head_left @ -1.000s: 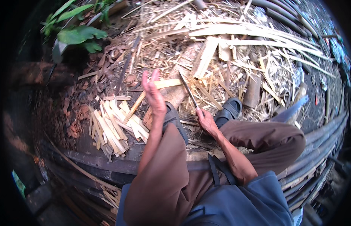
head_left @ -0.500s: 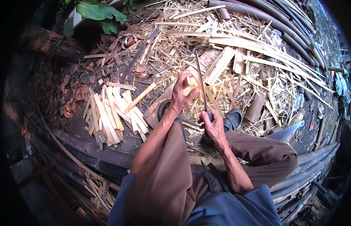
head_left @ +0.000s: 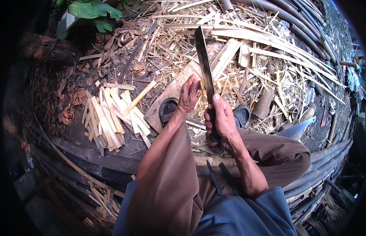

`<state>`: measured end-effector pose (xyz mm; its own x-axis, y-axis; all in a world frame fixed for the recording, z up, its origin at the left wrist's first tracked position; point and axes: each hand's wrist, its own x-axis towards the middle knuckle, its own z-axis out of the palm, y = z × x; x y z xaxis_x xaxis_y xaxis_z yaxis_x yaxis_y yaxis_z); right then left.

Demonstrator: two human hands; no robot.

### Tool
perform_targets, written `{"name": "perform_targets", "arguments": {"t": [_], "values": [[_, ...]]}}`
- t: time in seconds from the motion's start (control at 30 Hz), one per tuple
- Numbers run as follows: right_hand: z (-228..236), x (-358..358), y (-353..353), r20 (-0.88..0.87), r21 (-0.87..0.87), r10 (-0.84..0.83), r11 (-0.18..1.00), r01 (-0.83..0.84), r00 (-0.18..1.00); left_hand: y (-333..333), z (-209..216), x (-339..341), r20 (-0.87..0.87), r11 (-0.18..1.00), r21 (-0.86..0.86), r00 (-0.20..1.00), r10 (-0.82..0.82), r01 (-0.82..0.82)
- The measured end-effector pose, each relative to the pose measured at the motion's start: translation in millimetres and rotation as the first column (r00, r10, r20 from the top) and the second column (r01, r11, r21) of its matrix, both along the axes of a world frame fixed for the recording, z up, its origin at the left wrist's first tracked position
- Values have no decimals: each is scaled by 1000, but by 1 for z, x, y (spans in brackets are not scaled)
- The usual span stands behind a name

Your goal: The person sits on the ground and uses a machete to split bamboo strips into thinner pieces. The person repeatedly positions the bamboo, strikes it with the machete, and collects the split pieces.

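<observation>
A long machete [head_left: 205, 59] stands tip away from me, its dark blade turned broad side up. My right hand [head_left: 225, 120] is wrapped round its black handle [head_left: 214, 131]. Just left of the blade, my left hand [head_left: 188, 94] is closed on a short piece of bamboo [head_left: 201, 84]. Most of that piece is hidden behind my fingers and the blade, and I cannot tell whether the blade touches it. Beneath lies a wooden plank [head_left: 173, 89] among shavings.
Cut bamboo strips [head_left: 106, 118] lie heaped at left. Long pale strips [head_left: 277, 43] curve across the far right. A saw [head_left: 299, 128] and a bamboo tube [head_left: 264, 103] lie at right. Bamboo poles [head_left: 108, 157] run close by my legs, and sandals [head_left: 167, 111] are on my feet.
The machete has turned from edge-on to broad side up and come closer to my left hand. My right hand has risen. The left hand has turned, covering more of the bamboo piece.
</observation>
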<state>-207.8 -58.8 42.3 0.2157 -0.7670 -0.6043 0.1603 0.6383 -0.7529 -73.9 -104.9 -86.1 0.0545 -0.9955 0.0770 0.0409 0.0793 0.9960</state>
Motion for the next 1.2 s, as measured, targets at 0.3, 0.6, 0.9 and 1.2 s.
{"name": "perform_targets", "arguments": {"t": [0.3, 0.6, 0.9, 1.2], "values": [[5, 1, -2, 21, 41, -12, 999, 11, 1000, -4, -5, 0, -52, 999, -44, 998, -33, 31], [8, 1, -4, 32, 46, -5, 999, 4, 999, -4, 0, -1, -102, 998, -43, 993, -51, 47], [10, 3, -2, 26, 58, -25, 998, 23, 999, -3, 15, -4, -143, 997, -52, 988, -60, 53], [10, 7, -2, -69, -143, 66, 987, -76, 995, -5, 11, -1, -45, 1000, -15, 999, -15, 14]]}}
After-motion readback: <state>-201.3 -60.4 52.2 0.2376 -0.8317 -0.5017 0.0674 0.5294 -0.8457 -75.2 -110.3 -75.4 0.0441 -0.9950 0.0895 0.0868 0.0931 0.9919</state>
